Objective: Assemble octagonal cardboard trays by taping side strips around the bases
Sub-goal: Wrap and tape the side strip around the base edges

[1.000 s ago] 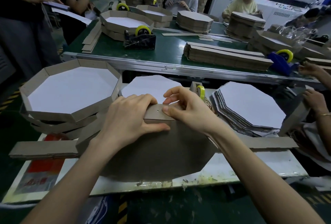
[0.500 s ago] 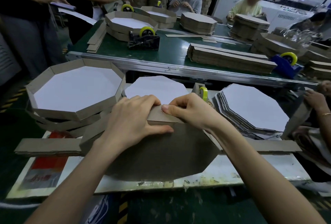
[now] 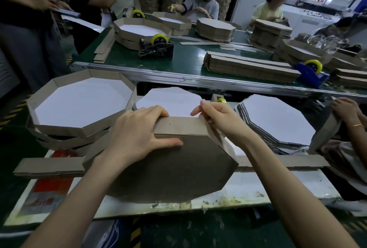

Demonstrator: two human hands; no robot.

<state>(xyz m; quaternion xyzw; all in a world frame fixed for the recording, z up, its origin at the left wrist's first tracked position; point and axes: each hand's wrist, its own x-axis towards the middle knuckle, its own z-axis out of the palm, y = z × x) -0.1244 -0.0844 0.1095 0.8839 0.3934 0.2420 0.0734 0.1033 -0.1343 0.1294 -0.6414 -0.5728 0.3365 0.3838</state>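
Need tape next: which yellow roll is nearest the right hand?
The roll just behind the right hand; the others, such as those on the black dispenser and blue dispenser, are farther off at the green table.

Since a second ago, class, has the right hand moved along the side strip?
Yes. The right hand slid rightward along the side strip, away from its small hole, to the corner fold.

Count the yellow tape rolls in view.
4 sure: black-dispenser roll, blue-dispenser roll, far-left roll, small roll behind right hand. A far worker may hold another.
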